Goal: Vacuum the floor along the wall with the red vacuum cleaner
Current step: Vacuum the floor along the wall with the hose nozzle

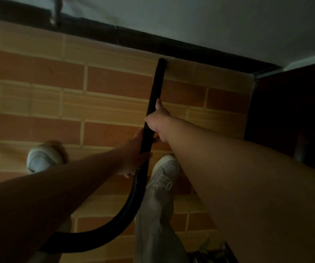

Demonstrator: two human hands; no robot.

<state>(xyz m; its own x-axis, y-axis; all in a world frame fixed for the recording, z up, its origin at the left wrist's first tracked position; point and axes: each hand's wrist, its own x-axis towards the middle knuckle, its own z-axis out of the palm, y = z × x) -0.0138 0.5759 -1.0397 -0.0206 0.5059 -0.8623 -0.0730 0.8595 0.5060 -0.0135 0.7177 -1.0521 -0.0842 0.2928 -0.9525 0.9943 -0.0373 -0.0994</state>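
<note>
A black vacuum wand (pixel 155 86) runs from my hands up to the dark skirting board (pixel 133 39), and its tip touches the floor right at the foot of the wall (pixel 209 19). My right hand (pixel 157 120) grips the wand higher up. My left hand (pixel 135 150) grips it lower, where the ribbed black hose (pixel 132 202) begins. The hose curves down and left under my left forearm. The red vacuum body is out of view.
The floor (pixel 48 92) has orange and tan brick-pattern tiles. My two white shoes (pixel 41 158) (pixel 164 173) stand on it, the right one below the wand. A dark wooden cabinet or door (pixel 289 114) stands at the right. A thin pole (pixel 57 10) leans at the top left.
</note>
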